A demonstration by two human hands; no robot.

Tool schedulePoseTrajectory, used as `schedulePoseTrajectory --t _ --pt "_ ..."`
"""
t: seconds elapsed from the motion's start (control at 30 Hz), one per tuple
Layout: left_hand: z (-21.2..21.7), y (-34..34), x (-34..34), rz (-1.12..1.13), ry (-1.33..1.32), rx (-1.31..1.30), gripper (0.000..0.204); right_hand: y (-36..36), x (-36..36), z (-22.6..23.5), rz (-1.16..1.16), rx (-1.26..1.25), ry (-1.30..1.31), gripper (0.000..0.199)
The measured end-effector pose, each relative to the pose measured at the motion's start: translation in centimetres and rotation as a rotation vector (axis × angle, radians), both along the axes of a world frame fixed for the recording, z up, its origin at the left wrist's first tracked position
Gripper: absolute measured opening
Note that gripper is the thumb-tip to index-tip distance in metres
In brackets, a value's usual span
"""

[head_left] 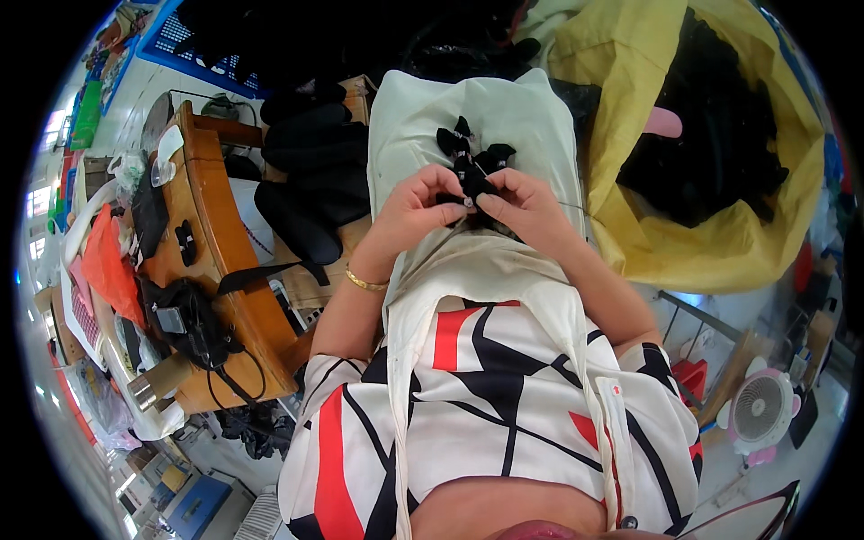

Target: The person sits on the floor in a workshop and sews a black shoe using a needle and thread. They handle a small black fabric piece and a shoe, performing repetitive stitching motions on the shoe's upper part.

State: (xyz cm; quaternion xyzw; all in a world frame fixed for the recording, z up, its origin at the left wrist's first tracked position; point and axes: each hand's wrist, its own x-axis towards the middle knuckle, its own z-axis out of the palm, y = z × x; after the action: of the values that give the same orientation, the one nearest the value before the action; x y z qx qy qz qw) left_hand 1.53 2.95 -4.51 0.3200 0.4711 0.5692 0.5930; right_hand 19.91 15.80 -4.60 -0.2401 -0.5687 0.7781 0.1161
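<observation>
Black cloth [479, 183] looks soft, light, best held by edges; left hand [418, 207] and right hand [527, 205] pinch it, fingertips nearly closed.

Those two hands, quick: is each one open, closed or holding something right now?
Left hand: pinched closed; what it pinches is too small to tell.
Right hand: closed, holding a small black piece.

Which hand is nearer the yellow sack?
Right. The right hand, pinching the small black pieces, is left of the yellow sack; the left hand, at the same pieces, is farther left.
</observation>
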Motion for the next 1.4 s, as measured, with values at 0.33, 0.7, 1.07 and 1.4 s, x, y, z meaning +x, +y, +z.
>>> schedulePoseTrajectory --t 0.33,0.7,1.07,1.4 --pt "0.3 1.0 -0.2 -0.03 0.29 -0.079 0.024 -1.1 0.5 -1.7 -0.188 0.252 0.028 0.019" --pt "1.1 0.2 0.4 -0.041 0.814 0.138 0.015 -0.4 1.6 0.7 -0.022 0.778 0.042 0.02" --pt "-1.7 1.5 3.5 0.358 -0.062 0.033 0.022 -2.2 -0.9 0.0 -0.264 -0.189 0.01 0.021" --pt "1.0 0.5 2.5 0.071 0.655 0.011 0.019 1.3 -0.2 2.2 -0.073 0.864 0.033 0.029"
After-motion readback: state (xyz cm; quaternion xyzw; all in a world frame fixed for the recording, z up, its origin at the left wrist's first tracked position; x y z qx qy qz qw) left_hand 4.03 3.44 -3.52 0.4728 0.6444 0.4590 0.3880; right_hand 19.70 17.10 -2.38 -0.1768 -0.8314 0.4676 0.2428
